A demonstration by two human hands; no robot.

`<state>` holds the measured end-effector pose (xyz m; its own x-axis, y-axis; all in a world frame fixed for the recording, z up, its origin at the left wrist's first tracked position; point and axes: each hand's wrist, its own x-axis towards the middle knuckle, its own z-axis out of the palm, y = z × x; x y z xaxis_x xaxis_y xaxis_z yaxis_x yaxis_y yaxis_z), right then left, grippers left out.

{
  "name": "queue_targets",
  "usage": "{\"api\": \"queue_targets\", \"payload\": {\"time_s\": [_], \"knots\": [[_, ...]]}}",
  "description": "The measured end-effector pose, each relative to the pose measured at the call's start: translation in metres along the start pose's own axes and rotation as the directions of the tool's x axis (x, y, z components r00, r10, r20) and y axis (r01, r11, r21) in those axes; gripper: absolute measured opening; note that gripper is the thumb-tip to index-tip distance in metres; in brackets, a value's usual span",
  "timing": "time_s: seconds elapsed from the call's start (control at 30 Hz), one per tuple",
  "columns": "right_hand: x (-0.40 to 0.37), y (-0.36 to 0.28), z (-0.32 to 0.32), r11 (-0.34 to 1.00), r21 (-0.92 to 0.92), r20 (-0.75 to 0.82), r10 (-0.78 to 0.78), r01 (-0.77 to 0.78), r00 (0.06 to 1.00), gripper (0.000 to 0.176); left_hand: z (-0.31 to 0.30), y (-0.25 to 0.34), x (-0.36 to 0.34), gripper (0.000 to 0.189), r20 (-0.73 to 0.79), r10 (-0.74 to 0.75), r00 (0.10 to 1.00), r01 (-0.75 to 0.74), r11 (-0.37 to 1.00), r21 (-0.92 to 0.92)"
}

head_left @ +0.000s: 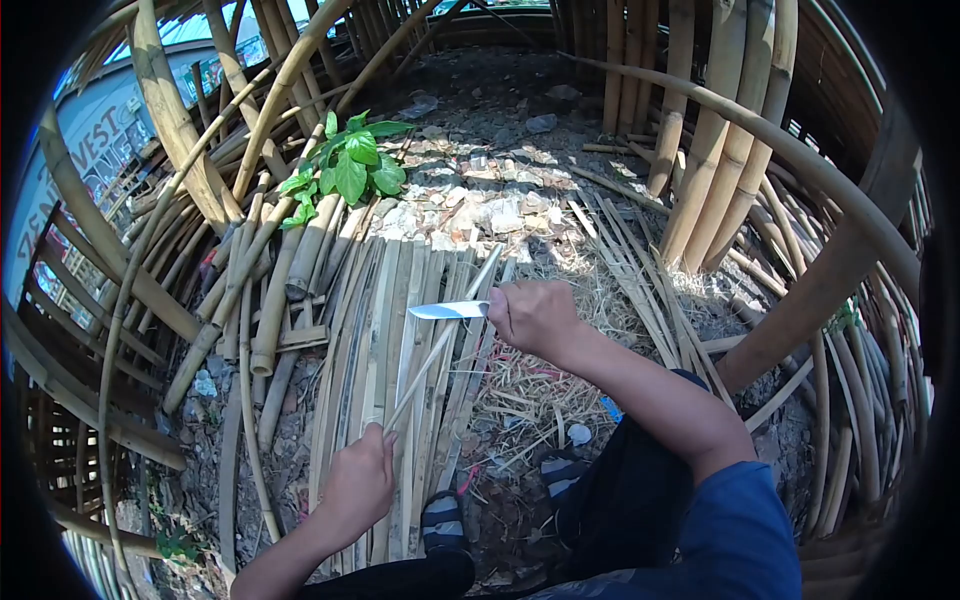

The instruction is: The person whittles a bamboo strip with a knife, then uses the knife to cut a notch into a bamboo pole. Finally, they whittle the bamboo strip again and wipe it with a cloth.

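My right hand (535, 317) is closed around the handle of a knife (450, 311), whose broad pale blade points left. The handle itself is hidden in my fist. Lower down, my left hand (358, 478) grips the near end of a thin bamboo strip (425, 372), which slants up and away to the right. The blade overlaps the strip near its upper part in this view. Beneath both hands lies a layer of split bamboo strips (385, 290), laid lengthwise side by side.
Bamboo shavings (540, 390) litter the ground right of the strips, with more long strips (640, 290) beyond. Thick upright bamboo poles (725, 170) stand at right, and a curved pole (800, 165) crosses there. A leafy green plant (350, 165) grows at upper left beside stacked poles (265, 320).
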<state>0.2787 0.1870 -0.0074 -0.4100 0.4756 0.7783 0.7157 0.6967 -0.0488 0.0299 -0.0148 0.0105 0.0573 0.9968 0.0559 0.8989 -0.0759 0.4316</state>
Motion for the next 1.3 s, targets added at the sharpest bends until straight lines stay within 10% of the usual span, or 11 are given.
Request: {"api": "queue_targets", "payload": {"time_s": [0.37,0.4,0.47,0.63,0.93,1.3], "knots": [[0.001,0.053,0.006,0.972,-0.233,-0.027,0.003,-0.009,1.0,0.042,-0.008,-0.006,-0.006,0.023,0.053,-0.022,0.998,0.02,0.999,0.039],[0.0,0.054,0.003,0.959,-0.283,0.075,0.062,-0.038,0.995,0.041,-0.007,-0.007,-0.006,0.023,0.055,-0.023,0.998,0.021,0.999,0.042],[0.001,0.12,-0.002,0.731,-0.279,0.16,0.675,-0.622,0.721,0.056,-0.012,-0.007,-0.017,0.023,0.012,-0.048,0.999,0.048,0.998,0.035],[-0.007,0.136,-0.045,0.543,-0.272,0.008,0.827,-0.794,0.563,0.064,-0.016,-0.022,-0.021,0.025,-0.083,-0.147,0.986,0.147,0.989,-0.005],[0.007,-0.036,-0.039,0.859,0.318,0.271,0.323,-0.401,0.907,0.054,0.002,-0.006,-0.006,0.017,-0.109,0.005,0.994,0.013,0.986,0.164],[-0.002,-0.001,-0.003,0.995,0.044,0.005,0.086,-0.086,0.996,0.049,-0.005,-0.003,-0.007,0.009,-0.15,0.101,0.983,-0.063,0.969,0.239]]}}
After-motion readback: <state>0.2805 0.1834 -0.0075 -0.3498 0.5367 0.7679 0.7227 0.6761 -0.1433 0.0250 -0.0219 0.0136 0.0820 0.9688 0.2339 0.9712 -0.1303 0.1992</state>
